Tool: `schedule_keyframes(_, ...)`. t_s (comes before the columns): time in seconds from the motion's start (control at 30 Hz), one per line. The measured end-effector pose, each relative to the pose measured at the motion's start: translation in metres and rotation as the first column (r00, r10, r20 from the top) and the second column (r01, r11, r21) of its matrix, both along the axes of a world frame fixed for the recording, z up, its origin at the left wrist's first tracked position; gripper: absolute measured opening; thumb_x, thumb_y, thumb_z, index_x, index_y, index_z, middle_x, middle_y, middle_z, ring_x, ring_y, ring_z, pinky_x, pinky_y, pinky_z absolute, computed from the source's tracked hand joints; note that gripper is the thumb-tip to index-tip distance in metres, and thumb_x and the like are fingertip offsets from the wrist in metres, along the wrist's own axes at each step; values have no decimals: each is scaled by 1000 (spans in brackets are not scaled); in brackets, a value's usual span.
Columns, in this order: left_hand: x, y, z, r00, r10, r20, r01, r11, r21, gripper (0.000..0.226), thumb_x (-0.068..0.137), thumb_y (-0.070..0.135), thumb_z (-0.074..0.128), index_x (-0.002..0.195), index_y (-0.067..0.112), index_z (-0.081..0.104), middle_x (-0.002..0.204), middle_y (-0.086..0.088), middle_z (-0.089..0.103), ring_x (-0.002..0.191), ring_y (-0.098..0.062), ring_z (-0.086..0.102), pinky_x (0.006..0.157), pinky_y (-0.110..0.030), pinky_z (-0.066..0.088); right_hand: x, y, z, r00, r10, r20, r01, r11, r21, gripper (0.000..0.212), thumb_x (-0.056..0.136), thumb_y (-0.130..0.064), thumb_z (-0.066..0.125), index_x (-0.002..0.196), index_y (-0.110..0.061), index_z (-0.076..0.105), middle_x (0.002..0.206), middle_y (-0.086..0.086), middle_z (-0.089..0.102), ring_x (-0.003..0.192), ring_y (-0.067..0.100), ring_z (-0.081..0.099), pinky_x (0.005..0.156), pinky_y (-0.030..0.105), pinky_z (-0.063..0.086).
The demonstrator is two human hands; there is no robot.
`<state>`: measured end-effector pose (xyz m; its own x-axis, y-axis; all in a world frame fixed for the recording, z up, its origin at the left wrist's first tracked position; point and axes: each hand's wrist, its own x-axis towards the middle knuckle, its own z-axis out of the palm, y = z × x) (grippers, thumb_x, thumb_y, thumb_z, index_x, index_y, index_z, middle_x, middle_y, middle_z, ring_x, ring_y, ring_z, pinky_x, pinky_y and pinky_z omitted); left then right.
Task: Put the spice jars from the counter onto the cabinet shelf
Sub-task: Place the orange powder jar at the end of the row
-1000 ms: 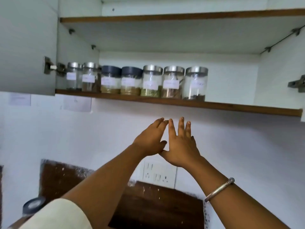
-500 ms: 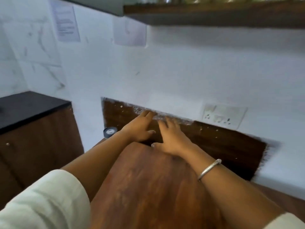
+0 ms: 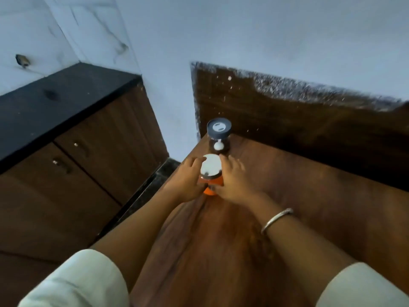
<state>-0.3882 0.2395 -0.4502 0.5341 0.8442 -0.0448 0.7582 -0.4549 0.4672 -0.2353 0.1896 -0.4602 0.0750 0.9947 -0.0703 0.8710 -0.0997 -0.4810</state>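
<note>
Left hand (image 3: 185,181) and right hand (image 3: 235,181) clasp an orange-filled, white-lidded jar (image 3: 211,168).

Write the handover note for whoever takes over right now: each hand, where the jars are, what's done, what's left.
Left hand: grips the orange jar (white lid) from its left side.
Right hand: grips the same jar from its right.
Jars: orange jar on the wooden counter near its left edge; grey-lidded jar stands just behind it, by the wall, untouched.
Done: orange jar grasped, not clearly lifted.
Left: carry both jars up to the cabinet shelf, which is out of view.
</note>
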Motion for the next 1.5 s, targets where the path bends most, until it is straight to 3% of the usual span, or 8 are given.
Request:
schedule_keyframes(0.2, -7, 13, -48, 999, 38, 32, -35, 995, -89, 86, 83, 34, 59, 148, 22, 3, 154, -8, 21, 139, -23, 25, 114, -36, 25, -17, 29, -41, 977, -136, -165, 135, 991, -18, 106, 75, -44, 71, 149, -15, 2, 152, 14, 23, 139, 32, 24, 111, 42, 26)
schedule_keyframes(0.43, 5, -2, -63, 962, 108, 249, -62, 980, -188, 97, 83, 5, 59, 147, 12, -14, 149, -15, 30, 131, -26, 39, 97, -21, 27, -27, 28, -56, 927, -227, -298, 222, 974, -50, 98, 83, -20, 67, 149, -21, -6, 152, 11, 25, 135, 28, 33, 105, 38, 35)
schedule_keyframes(0.7, 19, -48, -31, 916, 72, 395, -60, 997, -44, 108, 70, 28, 72, 148, 26, -3, 150, -7, 29, 135, -25, 32, 107, -40, 33, -4, -26, -21, 906, -306, -291, 312, 950, -27, 102, 75, -49, 69, 145, -37, -5, 152, 3, 28, 131, 28, 41, 97, 40, 44)
schedule_keyframes(0.87, 35, -98, -12, 860, 58, 506, -71, 997, 6, 119, 64, 35, 82, 140, 40, -9, 151, 0, 19, 135, -10, 23, 105, -29, 32, -1, -79, 16, 851, -327, -411, 398, 912, 98, 108, 59, -70, 68, 144, -36, 10, 151, -2, 26, 133, 22, 36, 87, 25, 37)
schedule_keyframes(1.1, 54, -153, 36, 663, 9, 749, 210, 958, -197, 112, 65, 30, 75, 138, 50, -7, 138, 18, 33, 121, 6, 43, 87, -13, 45, 33, -175, 62, 713, -228, -663, 384, 918, 97, 103, 51, -87, 55, 138, -41, 26, 134, -14, 43, 112, 7, 51, 86, 26, 51)
schedule_keyframes(1.2, 69, -184, 48, 569, 23, 822, 390, 873, -293, 105, 66, 27, 74, 136, 50, 0, 126, 24, 38, 106, 11, 52, 74, -12, 51, 44, -216, 71, 636, -161, -755, 336, 938, 83, 75, 62, -78, 59, 127, -48, 37, 124, -20, 52, 106, -1, 58, 80, 20, 52)
schedule_keyframes(1.3, 90, -224, 57, 511, 28, 859, 476, 824, -309, 91, 65, 35, 69, 134, 42, 8, 130, 8, 41, 113, -5, 53, 81, -24, 53, 56, -256, 86, 619, -179, -765, 417, 900, 126, 58, 71, -64, 61, 122, -43, 45, 113, -19, 59, 97, -6, 60, 72, 11, 49)
schedule_keyframes(1.5, 128, -289, 84, 538, -170, 826, 509, 846, -157, 94, 75, 42, 63, 135, 56, -7, 143, 21, 28, 129, 1, 39, 101, -25, 42, 81, -313, 118, 600, -239, -763, 564, 803, 192, 64, 69, -56, 59, 127, -39, 39, 118, -17, 53, 101, 0, 57, 74, 17, 51)
